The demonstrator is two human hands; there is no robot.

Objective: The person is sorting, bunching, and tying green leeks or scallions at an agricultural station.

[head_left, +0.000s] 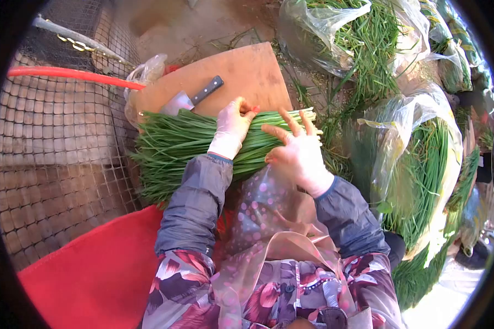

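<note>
Dotted clear plastic bag (258, 203) under gloved hands pressing long, flat chives (173, 145).

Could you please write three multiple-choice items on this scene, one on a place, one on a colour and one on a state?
1. Where does the cleaver lie?
A. On the wooden board, behind the greens
B. Inside a plastic bag
C. On the red sheet

2. What colour is the pipe that runs over the wire mesh?
A. Blue
B. Red
C. Yellow

3. How does the left hand stand on the bundle of greens?
A. Lifted clear of it
B. Pressed down across it
C. Closed on the cleaver's handle

Answers:
1. A, since the blade and dark handle rest on the wooden board just past the bundle.
2. B, as it shows bright red against the mesh.
3. B, as the gloved hand lies on the stems, while the right hand spreads its fingers near their cut ends.
</note>
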